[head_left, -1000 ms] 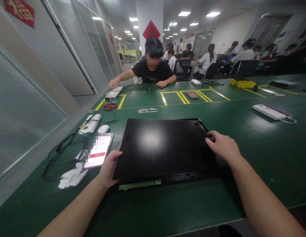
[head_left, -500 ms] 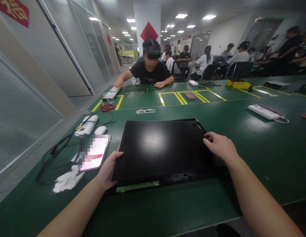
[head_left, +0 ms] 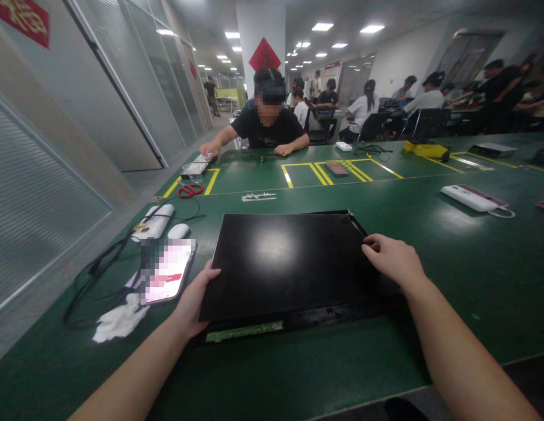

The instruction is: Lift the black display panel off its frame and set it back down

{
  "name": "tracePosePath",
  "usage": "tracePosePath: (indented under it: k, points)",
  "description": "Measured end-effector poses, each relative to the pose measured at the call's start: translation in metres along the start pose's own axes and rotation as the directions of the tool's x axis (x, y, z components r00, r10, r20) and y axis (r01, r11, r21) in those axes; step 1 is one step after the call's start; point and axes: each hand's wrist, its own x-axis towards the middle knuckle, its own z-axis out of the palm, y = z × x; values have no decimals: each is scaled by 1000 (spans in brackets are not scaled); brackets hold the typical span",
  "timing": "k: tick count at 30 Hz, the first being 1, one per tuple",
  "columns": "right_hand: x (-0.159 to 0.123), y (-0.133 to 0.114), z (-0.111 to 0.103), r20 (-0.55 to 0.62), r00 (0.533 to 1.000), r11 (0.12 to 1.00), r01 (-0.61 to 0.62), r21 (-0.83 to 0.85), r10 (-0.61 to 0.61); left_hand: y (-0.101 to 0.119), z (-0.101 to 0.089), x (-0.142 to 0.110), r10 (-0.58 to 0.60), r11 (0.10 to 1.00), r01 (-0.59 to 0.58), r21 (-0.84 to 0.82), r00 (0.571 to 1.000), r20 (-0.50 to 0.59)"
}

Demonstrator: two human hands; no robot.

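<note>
A glossy black LCD screen panel (head_left: 280, 263) lies over a black frame (head_left: 324, 317) in front of me, slightly askew, so the frame shows past its top right corner and lower edge. Along the near side runs a green circuit board strip (head_left: 244, 331). My left hand (head_left: 196, 299) grips the panel's left edge, thumb on top and fingers underneath, mostly hidden. At the right edge, my right hand (head_left: 392, 257) is closed with thumb and fingertips pinching the panel's rim. Whether it also holds the frame is hidden.
Left on the green table (head_left: 298, 374) are a lit phone (head_left: 169, 278), crumpled tissue (head_left: 120, 318), a white mouse-shaped item (head_left: 178, 231), black cables (head_left: 94, 272) and red-handled scissors (head_left: 191, 190). A white power bank (head_left: 471, 199) lies right. A co-worker (head_left: 269, 120) sits opposite.
My view has turned slightly to the right. Both hands keep their hold, and the panel stays on the frame. The co-worker's hand across the table has shifted a little over the white device.
</note>
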Motion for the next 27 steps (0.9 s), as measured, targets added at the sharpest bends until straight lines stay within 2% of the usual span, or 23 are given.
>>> tracePosePath:
  k: [9,14,22,27]
  points:
    - [1,2,2,-25,1000,1000,-7,-4,7,-1,2,-1,5,1000,-5,10,1000,1]
    - [1,1,1,1,1000,1000,-10,-17,10,0,3,-1,15,1000,-15,15,1000,10]
    - [2,2,0,17,1000,1000,-18,-17,18,-5,-4,2,16,998,-17,66,1000,12]
    - [4,4,3,23,1000,1000,-18,-7,18,-7,-2,4,75,993,-70,91,996,-51]
